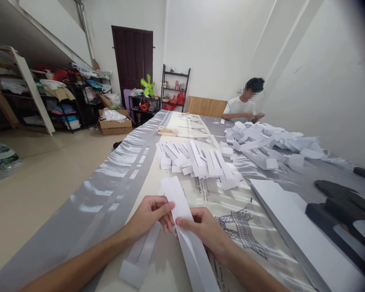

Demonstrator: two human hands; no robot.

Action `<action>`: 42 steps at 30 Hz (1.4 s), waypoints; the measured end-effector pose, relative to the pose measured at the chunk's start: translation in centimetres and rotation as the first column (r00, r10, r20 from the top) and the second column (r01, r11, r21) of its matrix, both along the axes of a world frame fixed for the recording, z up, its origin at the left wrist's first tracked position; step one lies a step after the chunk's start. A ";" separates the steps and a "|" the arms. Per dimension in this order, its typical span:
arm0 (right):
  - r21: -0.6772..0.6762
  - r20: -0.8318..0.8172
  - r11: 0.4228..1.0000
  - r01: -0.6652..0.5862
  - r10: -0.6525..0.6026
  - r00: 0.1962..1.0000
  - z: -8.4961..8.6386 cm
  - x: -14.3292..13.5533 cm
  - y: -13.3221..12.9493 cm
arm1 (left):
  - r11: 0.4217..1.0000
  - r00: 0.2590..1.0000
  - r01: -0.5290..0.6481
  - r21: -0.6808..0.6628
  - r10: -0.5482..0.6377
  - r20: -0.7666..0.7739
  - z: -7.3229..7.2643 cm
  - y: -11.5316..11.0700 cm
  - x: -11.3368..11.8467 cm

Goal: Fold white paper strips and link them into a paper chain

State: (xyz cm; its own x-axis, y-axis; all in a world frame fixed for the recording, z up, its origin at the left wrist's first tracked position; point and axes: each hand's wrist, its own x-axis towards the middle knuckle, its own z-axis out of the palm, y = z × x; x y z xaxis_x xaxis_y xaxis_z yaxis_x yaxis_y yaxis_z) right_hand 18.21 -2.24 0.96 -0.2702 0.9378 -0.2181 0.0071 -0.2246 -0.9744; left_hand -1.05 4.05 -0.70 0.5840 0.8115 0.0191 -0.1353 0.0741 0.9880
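Both hands hold one long white paper strip point(190, 239) above the table near its front. My left hand point(156, 213) pinches its left edge between thumb and fingers. Just to the right and slightly lower, my right hand point(200, 227) grips the same strip, thumb on top and fingers behind. A folded white paper piece point(140, 259) lies on the cloth below my left hand. Beyond my hands, many white paper strips point(197, 158) are spread in an overlapping row.
A stack of white paper point(304, 231) and dark objects point(343, 215) lie at the right. Behind is a heap of folded paper point(270, 138). Across the table point(94, 194), a person point(241, 106) handles something small. A wooden piece point(168, 131) lies farther back.
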 end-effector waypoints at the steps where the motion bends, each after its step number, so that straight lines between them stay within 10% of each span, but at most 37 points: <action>1: 0.000 0.004 1.000 -0.001 0.001 1.000 0.1 0.0 0.0 | 1.000 1.000 -0.003 0.003 0.003 -0.004 0.0 0.0 0.0; 25: -0.001 0.117 1.000 0.004 -0.004 0.993 0.9 -0.7 -0.1 | 0.977 0.978 -0.205 0.055 0.207 -0.024 0.5 -0.1 0.1; 42: 0.014 0.096 0.999 0.052 -0.053 0.994 1.4 -1.0 -0.2 | 0.988 0.988 -0.145 0.060 0.147 -0.039 0.3 -0.2 0.0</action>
State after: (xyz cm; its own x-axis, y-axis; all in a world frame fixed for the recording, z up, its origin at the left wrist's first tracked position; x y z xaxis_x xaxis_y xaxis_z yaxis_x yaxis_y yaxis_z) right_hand 17.22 -2.40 2.32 -0.1983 0.9528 -0.2298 0.0899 -0.2158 -0.9723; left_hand -1.06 3.89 -0.38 0.4607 0.8864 0.0449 -0.0972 0.0001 0.9953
